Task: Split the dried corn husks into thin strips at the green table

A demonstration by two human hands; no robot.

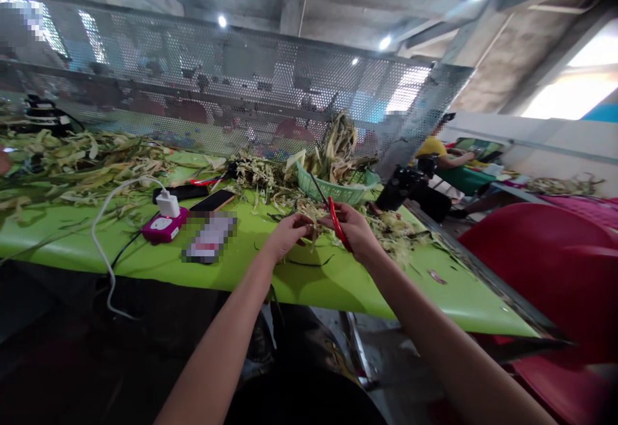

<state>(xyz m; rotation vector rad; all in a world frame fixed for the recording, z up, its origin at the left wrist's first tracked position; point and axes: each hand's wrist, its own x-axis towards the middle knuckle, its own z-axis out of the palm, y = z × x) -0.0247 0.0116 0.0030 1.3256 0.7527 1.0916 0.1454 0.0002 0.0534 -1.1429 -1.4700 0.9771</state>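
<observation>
My right hand [356, 228] is wrapped round red-handled scissors [340, 225], whose dark blades point up and away to the left. Close beside it, my left hand [290, 233] is closed in a pinch on a strip of pale dried husk [315, 233]. The fingertips of both hands nearly meet over the strip. Just beyond them stands a green plastic basket [333, 190] heaped with dried leaves [338, 148]. Loose trimmings [396, 235] lie to the right of my hands, and a thin dark strand [309, 264] lies on the table below them.
The green table [241, 270] also bears a purple power socket [165, 225] with a white charger [168, 203] and cable, two phones, another red-handled tool [206, 181] and piled dry leaves [72, 167]. A perforated metal screen [217, 90] stands behind. Red chairs [545, 264] and a person in yellow [431, 147] are at right.
</observation>
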